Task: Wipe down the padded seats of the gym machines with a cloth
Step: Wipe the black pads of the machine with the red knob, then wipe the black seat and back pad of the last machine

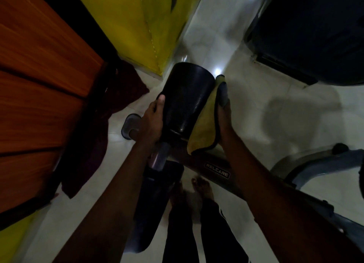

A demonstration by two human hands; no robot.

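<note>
A black padded roller (187,99) of a gym machine stands at the centre of the head view. My left hand (152,121) grips its left side, thumb on the front of the pad. My right hand (224,121) presses a yellow cloth with a dark edge (204,128) against the roller's right side, fingers wrapped partly in the cloth. A second black pad (157,199) sits lower on the same machine, below my left forearm.
The machine's dark frame bar marked WELCARE (217,170) runs to the lower right. A wooden door (39,85) and a maroon cloth (122,89) are at left, a yellow wall (137,22) behind. Another dark machine (315,32) is top right. My bare feet (201,188) stand on pale tiles.
</note>
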